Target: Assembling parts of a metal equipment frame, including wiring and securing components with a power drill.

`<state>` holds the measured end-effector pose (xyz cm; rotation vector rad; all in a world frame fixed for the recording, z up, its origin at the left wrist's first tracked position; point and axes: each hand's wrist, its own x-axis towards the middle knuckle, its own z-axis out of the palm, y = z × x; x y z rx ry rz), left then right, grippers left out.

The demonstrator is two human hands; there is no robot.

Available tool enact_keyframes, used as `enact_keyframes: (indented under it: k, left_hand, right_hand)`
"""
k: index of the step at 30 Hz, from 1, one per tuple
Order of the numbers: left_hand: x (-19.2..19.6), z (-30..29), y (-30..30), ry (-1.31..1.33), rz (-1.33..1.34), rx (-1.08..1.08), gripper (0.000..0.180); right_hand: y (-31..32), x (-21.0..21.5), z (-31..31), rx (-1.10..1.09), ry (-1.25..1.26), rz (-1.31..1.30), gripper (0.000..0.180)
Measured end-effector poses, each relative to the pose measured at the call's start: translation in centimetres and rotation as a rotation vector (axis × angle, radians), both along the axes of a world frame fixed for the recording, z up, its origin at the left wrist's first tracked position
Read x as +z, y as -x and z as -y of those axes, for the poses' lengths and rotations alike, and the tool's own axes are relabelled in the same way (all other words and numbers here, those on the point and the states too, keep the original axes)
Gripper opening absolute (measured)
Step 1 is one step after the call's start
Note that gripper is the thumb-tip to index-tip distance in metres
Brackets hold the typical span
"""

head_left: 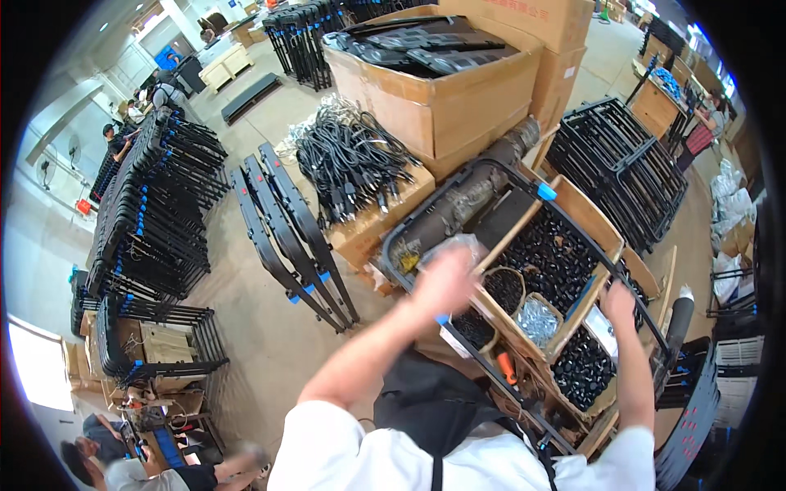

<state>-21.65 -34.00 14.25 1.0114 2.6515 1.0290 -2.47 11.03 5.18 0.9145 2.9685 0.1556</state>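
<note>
A black tube frame [396, 235] with blue clips lies aslant over a wooden bin [610, 225] of small parts. My left hand [446, 282] is over the frame's left side, beside a bit of clear plastic [465, 244]; motion smears its fingers. At the frame's far right bar, my right hand [619, 303] has its fingers closed round the tube, partly hidden by it. Below the frame, compartments hold black plastic pieces [583, 368], silvery screws [538, 321] and dark small parts [503, 288]. An orange-handled tool [507, 368] rests in the near side of the bin.
Ahead stands a carton [483, 106] of dark panels, with a heap of black cables [348, 155] on a lower box. Folded black frames [282, 221] stand on the floor to the left, near long rows of stacked frames [139, 213]. More frames [618, 168] lean at the right. Other people work farther off.
</note>
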Motion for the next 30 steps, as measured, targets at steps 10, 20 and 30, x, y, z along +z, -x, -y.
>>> enact_keyframes:
  k: [10, 20, 30]
  left_hand:
    - [3.9, 14.9, 38.2, 0.522, 0.017, 0.707, 0.057]
    - [5.3, 17.4, 40.5, -0.428, 0.386, 0.548, 0.035]
    - [20.7, 17.3, 26.5, -1.244, -0.241, 0.156, 0.03]
  right_hand:
    - [-14.9, 6.4, 30.0, -0.063, 0.492, 0.081, 0.04]
    - [-15.0, 5.8, 30.6, -0.09, 0.084, 0.739, 0.055]
    - [-12.5, 8.7, 31.9, -0.051, 0.068, 0.166, 0.019]
